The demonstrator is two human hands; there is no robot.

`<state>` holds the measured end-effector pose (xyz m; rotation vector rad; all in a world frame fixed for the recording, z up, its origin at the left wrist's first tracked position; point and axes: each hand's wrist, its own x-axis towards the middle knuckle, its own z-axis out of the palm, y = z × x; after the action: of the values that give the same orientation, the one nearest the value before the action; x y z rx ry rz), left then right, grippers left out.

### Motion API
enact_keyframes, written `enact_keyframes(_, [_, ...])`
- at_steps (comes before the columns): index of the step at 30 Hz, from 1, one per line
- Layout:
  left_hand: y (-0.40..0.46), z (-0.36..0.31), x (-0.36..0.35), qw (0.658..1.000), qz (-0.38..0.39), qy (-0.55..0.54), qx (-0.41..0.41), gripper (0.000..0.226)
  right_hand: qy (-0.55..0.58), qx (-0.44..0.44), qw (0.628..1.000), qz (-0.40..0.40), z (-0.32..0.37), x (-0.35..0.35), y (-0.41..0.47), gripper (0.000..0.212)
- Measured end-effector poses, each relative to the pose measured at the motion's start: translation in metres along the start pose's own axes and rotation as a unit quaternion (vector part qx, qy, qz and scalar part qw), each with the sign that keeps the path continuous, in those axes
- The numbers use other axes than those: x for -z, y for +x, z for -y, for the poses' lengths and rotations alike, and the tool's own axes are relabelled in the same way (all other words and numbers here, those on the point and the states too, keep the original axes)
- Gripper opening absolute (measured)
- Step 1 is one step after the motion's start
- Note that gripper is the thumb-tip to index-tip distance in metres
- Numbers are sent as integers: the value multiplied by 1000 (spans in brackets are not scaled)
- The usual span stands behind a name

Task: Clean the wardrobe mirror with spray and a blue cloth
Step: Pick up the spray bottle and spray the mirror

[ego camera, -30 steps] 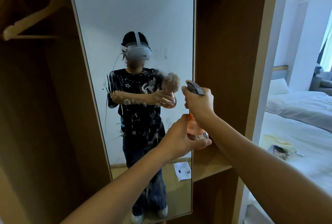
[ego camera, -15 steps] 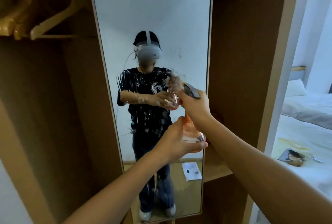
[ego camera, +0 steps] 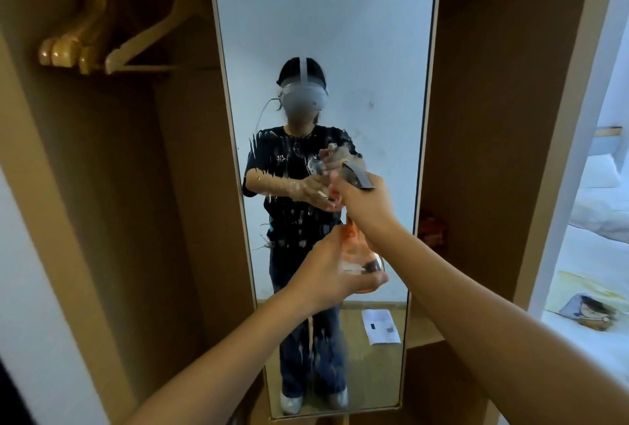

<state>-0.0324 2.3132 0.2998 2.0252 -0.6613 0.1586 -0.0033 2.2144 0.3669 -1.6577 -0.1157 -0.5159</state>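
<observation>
Head view: spray bottle (ego camera: 360, 254) upright before the mirror (ego camera: 340, 50), nozzle facing the glass; right hand (ego camera: 366, 200) grips the trigger head, left hand (ego camera: 332, 274) cups the base.

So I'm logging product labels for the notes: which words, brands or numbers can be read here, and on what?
None can be read.
Spray bottle: a pale label band near the base, too blurred to read.
Paper sheet reflected in the mirror: dark printed blocks, too small to read.
Printed item on the bed: a cartoon picture, no legible words.
</observation>
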Motion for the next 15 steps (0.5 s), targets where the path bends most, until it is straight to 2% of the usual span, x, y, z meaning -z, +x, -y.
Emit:
enact_keyframes(4, [-4, 9, 9, 999, -10, -36, 23, 54, 4, 15, 1000, 3, -1, -16, -1, 27])
enact_keyframes(9, [-13, 15, 20, 999, -17, -36, 17, 55, -8, 20, 1000, -3, -2, -34, -3, 39])
enact_keyframes(15, [-19, 19, 31, 999, -19, -35, 28, 56, -6, 6, 1000, -22, -4, -51, -4, 34])
